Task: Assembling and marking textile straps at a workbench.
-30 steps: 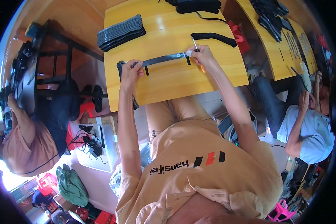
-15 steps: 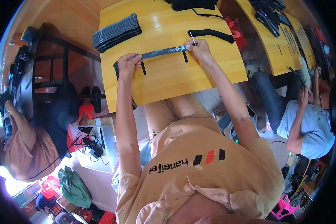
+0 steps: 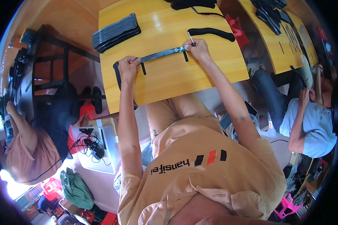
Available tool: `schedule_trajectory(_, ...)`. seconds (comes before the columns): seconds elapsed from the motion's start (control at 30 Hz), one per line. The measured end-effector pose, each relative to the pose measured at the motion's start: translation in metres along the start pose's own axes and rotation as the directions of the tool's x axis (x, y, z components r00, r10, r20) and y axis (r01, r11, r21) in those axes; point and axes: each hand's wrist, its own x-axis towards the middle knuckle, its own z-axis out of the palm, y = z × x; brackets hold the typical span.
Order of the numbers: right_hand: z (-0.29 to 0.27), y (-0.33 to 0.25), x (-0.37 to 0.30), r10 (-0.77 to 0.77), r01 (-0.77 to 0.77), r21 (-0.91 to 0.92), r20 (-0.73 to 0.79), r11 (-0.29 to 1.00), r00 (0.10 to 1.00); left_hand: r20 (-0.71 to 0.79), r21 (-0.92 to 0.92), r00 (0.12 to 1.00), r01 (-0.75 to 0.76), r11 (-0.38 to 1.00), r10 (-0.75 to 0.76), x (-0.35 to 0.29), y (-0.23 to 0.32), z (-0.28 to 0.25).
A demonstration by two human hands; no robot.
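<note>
Strip, flat and black, runs sideways over the worktop, right end tipped a bit farther from the body. Left grip is pinching one end, right grip the other, with a thin metal tool poking up from it, so neither's really nearer. Closest stuff: two short dark bars just bodyward, a curved black pad beyond the right, a strap stack beyond the left.

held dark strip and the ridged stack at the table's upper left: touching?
Apart. In the head view, yellow tabletop shows between the held dark strip and ridged stack.
</note>
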Motion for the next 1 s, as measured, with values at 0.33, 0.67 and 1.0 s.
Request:
schedule_trajectory(0.33, 0.003, -0.010, -0.007, 0.041, -0.042, -0.016, -0.046, 0.999, 0.998, -0.042, 0.127, 0.999, 0.032, 0.991, -0.026, -0.004, 0.003, 0.003)
schedule_trajectory(0.67, 0.003, -0.008, -0.006, 0.002, -0.006, -0.077, -0.046, 0.997, 0.999, -0.059, 0.115, 0.998, -0.008, 0.993, 0.015, -0.005, 0.003, 0.005)
schedule_trajectory(1.0, 0.002, -0.011, -0.009, -0.017, 0.013, -0.099, -0.039, 0.995, 0.999, -0.096, 0.174, 0.991, -0.078, 0.982, 0.095, -0.010, 0.004, 0.008)
